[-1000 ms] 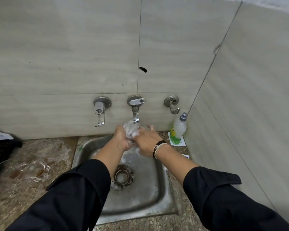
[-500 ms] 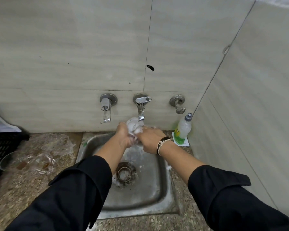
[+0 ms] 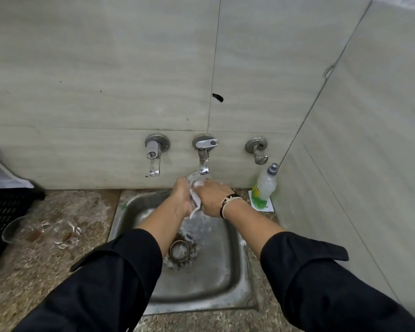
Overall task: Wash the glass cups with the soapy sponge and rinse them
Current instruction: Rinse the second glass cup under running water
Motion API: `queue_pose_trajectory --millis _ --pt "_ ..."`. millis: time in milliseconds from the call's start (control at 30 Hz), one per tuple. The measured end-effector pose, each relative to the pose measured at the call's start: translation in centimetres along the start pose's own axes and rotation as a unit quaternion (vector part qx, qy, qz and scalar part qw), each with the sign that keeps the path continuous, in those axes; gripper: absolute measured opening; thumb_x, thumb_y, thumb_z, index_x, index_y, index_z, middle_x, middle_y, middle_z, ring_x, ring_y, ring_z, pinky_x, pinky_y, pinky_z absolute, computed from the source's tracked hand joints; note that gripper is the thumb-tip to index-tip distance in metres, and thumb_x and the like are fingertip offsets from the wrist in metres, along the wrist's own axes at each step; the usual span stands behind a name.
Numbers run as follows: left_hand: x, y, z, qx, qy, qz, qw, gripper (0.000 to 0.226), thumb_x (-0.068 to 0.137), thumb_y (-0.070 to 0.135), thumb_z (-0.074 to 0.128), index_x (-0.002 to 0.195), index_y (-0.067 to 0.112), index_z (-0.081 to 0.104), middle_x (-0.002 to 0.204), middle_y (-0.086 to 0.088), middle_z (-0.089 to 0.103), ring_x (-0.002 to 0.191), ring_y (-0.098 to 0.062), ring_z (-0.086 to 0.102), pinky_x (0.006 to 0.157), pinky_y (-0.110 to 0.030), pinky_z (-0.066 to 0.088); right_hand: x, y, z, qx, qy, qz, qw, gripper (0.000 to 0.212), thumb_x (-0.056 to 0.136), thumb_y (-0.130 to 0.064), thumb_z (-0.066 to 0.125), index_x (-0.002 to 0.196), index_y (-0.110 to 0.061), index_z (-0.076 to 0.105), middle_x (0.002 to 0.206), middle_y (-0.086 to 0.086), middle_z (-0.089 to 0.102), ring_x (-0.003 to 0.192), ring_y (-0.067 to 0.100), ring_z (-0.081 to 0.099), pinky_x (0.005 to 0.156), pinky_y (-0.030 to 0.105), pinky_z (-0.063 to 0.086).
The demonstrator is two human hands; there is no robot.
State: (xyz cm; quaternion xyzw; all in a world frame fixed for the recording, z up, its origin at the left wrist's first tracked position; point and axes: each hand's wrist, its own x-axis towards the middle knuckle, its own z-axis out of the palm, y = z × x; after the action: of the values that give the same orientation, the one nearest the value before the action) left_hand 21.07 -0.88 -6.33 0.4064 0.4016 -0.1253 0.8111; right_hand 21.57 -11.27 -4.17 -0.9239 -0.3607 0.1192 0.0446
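Note:
A soapy clear glass cup (image 3: pixel 195 181) sits under the running middle tap (image 3: pixel 203 161), over the steel sink (image 3: pixel 216 279). My left hand (image 3: pixel 181 197) grips the cup from the left. My right hand (image 3: pixel 210 198) curls round its right side, with white foam between the fingers. Most of the cup is hidden by both hands. I cannot make out the sponge. Water runs down to the drain (image 3: pixel 179 250). Two more glass cups (image 3: pixel 43 230) with brown dregs lie on the counter at the left.
A dish soap bottle (image 3: pixel 264 188) stands in the right corner by the tiled wall. Two more taps (image 3: pixel 155 154) flank the middle one. A black crate (image 3: pixel 0 212) stands at the far left of the wet stone counter (image 3: pixel 58 271).
My hands stay under the tap on the cup, sliding a little lower around it. More water streams down into the sink. The camera has shifted slightly.

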Motion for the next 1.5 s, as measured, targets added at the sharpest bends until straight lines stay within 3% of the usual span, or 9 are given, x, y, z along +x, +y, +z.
queue_pose_trajectory --millis 300,500,633,733,867,1033,1133,1333,1500 --pt "-0.6 0.7 -0.9 -0.025 -0.024 0.011 0.999 0.049 0.100 0.031 0.033 0.119 0.013 0.074 0.112 -0.021 0.074 0.106 -0.036 0.071 0.102 -0.053 0.052 2.1 -0.3 -0.6 -0.037 -0.028 -0.015 0.999 0.038 0.091 -0.027 0.058 0.126 -0.011 0.057 0.125 0.012 0.060 0.118 0.031 0.057 0.092 0.035 0.048" --pt "0.1 0.3 -2.2 -0.018 -0.006 -0.032 0.999 0.050 0.104 0.041 0.028 0.095 0.008 0.064 0.064 -0.015 0.069 0.057 -0.026 0.067 0.048 -0.029 0.055 1.0 -0.2 0.6 -0.007 -0.059 -0.050 0.997 0.040 0.085 -0.013 0.060 0.124 -0.007 0.057 0.124 0.011 0.055 0.114 0.030 0.054 0.092 0.038 0.046" --pt "0.9 -0.9 -2.2 -0.077 -0.057 -0.038 0.995 0.053 0.105 0.046 0.034 0.117 0.004 0.064 0.089 -0.019 0.070 0.072 -0.031 0.070 0.056 -0.045 0.063 -0.4 1.5 1.7 0.288 0.059 0.047 0.955 0.036 0.076 -0.004 0.057 0.109 -0.009 0.071 0.112 0.008 0.071 0.104 0.025 0.065 0.095 0.038 0.052" --pt "1.4 -1.2 -2.6 -0.080 -0.075 -0.043 0.993 0.055 0.102 0.055 0.041 0.109 0.006 0.065 0.085 -0.013 0.068 0.069 -0.025 0.064 0.052 -0.029 0.056 -1.1 1.9 2.6 0.327 0.209 0.156 0.908 0.039 0.084 -0.014 0.064 0.122 -0.010 0.063 0.114 0.005 0.063 0.101 0.021 0.061 0.088 0.030 0.050" --pt "1.0 -2.2 -2.5 -0.005 -0.116 -0.026 0.993 0.062 0.097 0.066 0.049 0.111 0.008 0.067 0.078 -0.009 0.067 0.057 -0.020 0.061 0.039 -0.022 0.047 -0.6 1.9 2.5 0.278 0.139 0.152 0.938 0.036 0.087 -0.010 0.056 0.122 -0.005 0.065 0.109 0.019 0.071 0.099 0.035 0.067 0.078 0.031 0.049" --pt "1.7 -4.2 -3.0 -0.019 -0.150 0.080 0.985 0.014 0.100 0.017 0.063 0.105 0.004 0.066 0.089 -0.013 0.071 0.075 -0.022 0.070 0.062 -0.033 0.059 -1.4 0.4 2.2 0.191 0.192 0.099 0.957 0.047 0.082 -0.025 0.057 0.128 -0.015 0.064 0.116 0.013 0.060 0.097 0.035 0.065 0.080 0.038 0.054" --pt "2.1 -4.1 -3.6 -0.038 -0.146 0.057 0.987 0.027 0.101 -0.009 0.040 0.102 0.004 0.063 0.090 -0.012 0.064 0.059 -0.011 0.062 0.047 -0.018 0.049 -1.7 0.6 2.3 0.274 0.244 0.091 0.926 0.054 0.083 -0.044 0.051 0.128 -0.017 0.063 0.119 0.003 0.052 0.098 0.023 0.060 0.087 0.036 0.053" --pt "2.2 -3.8 -4.8 0.043 -0.139 0.049 0.988 0.026 0.102 -0.006 0.040 0.096 0.006 0.062 0.068 -0.007 0.061 0.037 -0.001 0.037 0.030 -0.012 0.024 -0.7 1.9 1.1 0.430 0.072 0.158 0.886 0.034 0.102 -0.042 0.048 0.130 -0.026 0.059 0.126 0.010 0.064 0.109 0.028 0.064 0.090 0.030 0.047" --pt "2.8 -3.5 -4.9 0.070 -0.038 0.069 0.994 0.022 0.104 0.007 0.048 0.115 0.003 0.066 0.085 -0.014 0.068 0.054 -0.015 0.055 0.042 -0.023 0.044 0.4 2.0 1.9 0.360 0.117 0.184 0.907 0.030 0.104 -0.033 0.047 0.121 -0.011 0.058 0.117 0.015 0.067 0.105 0.032 0.063 0.071 0.028 0.037"
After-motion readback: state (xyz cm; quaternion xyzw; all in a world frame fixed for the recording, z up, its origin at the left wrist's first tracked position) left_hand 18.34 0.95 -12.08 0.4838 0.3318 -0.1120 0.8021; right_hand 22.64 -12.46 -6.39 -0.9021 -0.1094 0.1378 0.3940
